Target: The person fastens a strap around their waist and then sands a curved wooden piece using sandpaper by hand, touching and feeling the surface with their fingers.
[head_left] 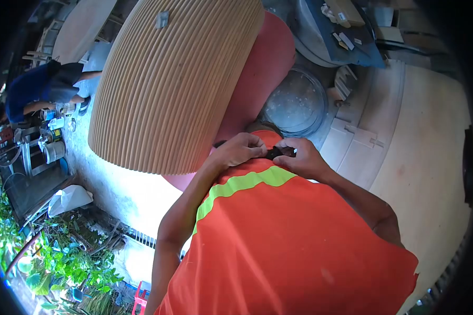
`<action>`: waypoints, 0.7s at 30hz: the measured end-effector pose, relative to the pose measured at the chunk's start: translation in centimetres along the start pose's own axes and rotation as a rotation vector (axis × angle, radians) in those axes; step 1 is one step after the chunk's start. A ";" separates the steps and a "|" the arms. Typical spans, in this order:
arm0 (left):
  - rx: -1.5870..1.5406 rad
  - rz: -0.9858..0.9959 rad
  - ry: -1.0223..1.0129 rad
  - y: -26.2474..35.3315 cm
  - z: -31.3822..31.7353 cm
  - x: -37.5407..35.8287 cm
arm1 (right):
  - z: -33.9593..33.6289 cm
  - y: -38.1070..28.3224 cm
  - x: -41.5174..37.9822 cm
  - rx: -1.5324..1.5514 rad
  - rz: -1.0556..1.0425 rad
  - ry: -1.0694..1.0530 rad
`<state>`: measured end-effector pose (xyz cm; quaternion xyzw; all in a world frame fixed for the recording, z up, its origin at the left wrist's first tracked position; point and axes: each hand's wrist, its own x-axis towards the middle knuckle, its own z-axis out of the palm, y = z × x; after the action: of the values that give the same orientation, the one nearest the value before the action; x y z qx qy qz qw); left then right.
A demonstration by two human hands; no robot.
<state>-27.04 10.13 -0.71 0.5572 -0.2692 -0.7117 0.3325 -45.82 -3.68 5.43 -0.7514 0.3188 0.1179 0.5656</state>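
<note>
Both hands meet at the lower hem of the orange shirt [268,226], which has a yellow-green band [247,184]. My left hand [240,151] is closed, its fingers pinched at the left end of a small dark item [273,153]. My right hand [306,159] is curled round the other end of this item, thumb and finger close together. What exactly the dark item is cannot be made out, and the fingers hide part of it. The hands are a short way apart.
A large curved ribbed wooden piece [178,84] stands ahead, beside a pink surface [270,63]. Coiled wire [295,102] lies beyond my hands. Pale boards [425,157] are at right. A person in dark clothes [42,86] bends at far left, near buckets [54,151]. Plants [79,252] grow lower left.
</note>
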 end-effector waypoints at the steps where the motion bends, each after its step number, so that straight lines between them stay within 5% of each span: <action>1: -0.001 0.000 0.001 -0.3 0.0 0.1 | 0.1 0.0 0.0 0.035 -0.030 0.034; 9: -0.256 0.041 -0.027 0.1 1.0 -0.4 | -0.5 0.6 0.8 -0.016 0.018 -0.099; 21: -0.067 0.028 0.049 0.2 1.0 -0.6 | -0.9 0.6 0.0 0.206 0.098 -0.106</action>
<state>-27.91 10.50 0.05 0.5592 -0.2448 -0.7016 0.3675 -46.32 -4.65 5.28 -0.6657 0.3350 0.1515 0.6494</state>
